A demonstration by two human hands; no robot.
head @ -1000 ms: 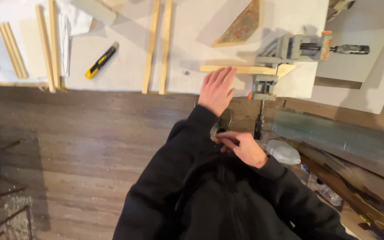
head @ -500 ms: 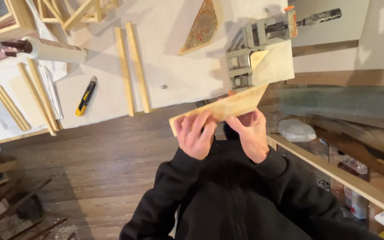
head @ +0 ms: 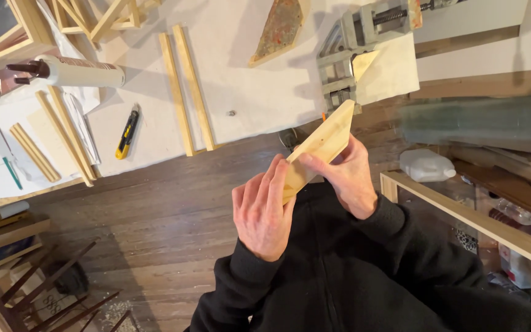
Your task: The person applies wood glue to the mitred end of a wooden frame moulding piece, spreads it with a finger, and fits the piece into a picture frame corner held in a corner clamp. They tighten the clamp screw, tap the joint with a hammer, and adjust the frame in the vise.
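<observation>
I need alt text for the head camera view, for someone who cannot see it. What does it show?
Seen from above, a person in black sleeves holds a pale wooden piece with a mitred end, left hand and right hand gripping it. Beyond lie a white worktable with wooden strips, a yellow utility knife and a metal corner clamp.

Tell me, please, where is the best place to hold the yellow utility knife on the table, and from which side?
Probably grip the utility knife around the middle of its yellow handle, coming from above with fingers across its narrow sides. It lies flat and apart from the wooden strips, so both long sides look free.
</observation>
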